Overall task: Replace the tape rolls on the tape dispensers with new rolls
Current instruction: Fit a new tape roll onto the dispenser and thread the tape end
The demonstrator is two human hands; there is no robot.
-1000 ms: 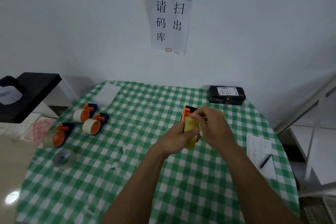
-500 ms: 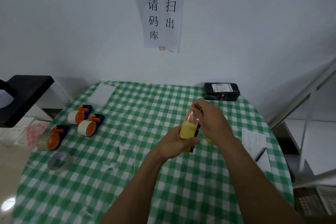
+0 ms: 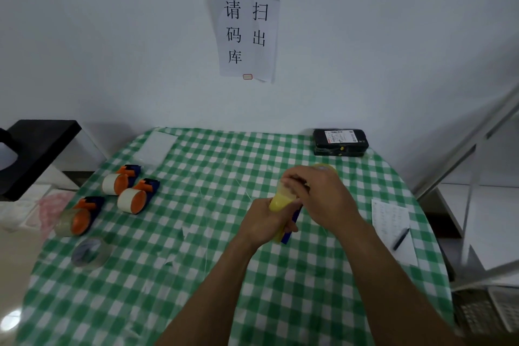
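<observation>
Left hand (image 3: 262, 223) wraps around yellow tape roll (image 3: 280, 201), held above checked tablecloth (image 3: 196, 275), right of centre. Blue dispenser (image 3: 292, 223) body shows just beside roll, in same grip. Right hand (image 3: 323, 196) curls over roll's top end, fingers pinching there; view blurred, contact probably on roll rim. Second yellowish roll (image 3: 324, 167) lies behind right hand. Three orange-and-blue dispensers (image 3: 137, 196) with rolls lie at table left, loose clear roll (image 3: 90, 253) near them. Black parcel (image 3: 339, 141) at far edge. Pen (image 3: 400, 239) on paper sheet (image 3: 390, 213), right side.
</observation>
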